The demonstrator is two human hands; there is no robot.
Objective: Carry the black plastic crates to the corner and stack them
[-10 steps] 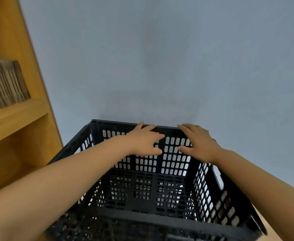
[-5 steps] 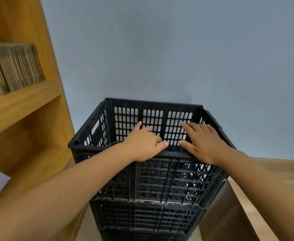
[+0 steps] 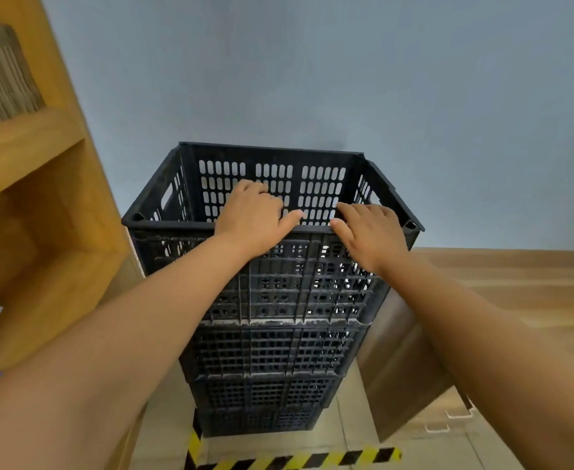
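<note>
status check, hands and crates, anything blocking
Left hand and right hand rest on near rim of top crate. Crate stack upright against the wall. Nothing blocking.

Both hands — left hand, right hand — rest on the top crate's near rim.
</note>
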